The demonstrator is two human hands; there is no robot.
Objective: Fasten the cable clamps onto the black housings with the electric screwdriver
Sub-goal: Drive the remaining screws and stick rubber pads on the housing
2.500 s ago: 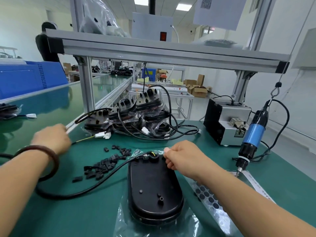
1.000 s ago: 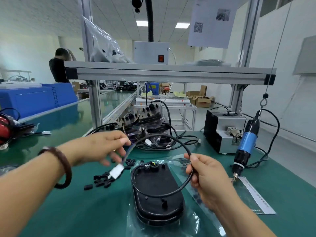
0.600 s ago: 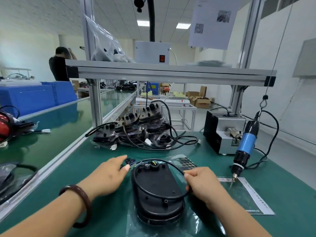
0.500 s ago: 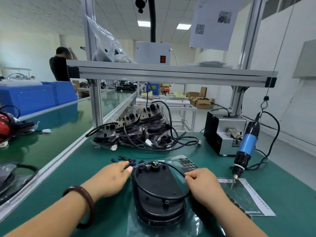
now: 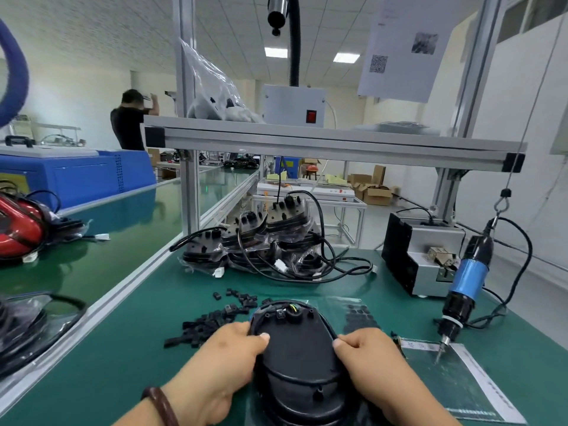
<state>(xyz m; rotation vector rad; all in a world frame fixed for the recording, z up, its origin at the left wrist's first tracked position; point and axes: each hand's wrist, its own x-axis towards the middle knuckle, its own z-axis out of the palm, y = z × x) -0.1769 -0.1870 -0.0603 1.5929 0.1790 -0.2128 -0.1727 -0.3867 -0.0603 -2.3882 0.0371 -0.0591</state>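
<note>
**Black cable (image 5: 325,326) wants seating first**

Left hand (image 5: 227,358) and right hand (image 5: 368,361) fingers pinch the cable against the rim of the black housing (image 5: 299,352), lying on the surface (image 5: 123,364). Seat the loop flat before fetching cable clamps (image 5: 203,327) or the hanging electric screwdriver (image 5: 468,278).

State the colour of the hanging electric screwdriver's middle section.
The electric screwdriver has a blue middle section between black ends; the head view shows it.
</note>
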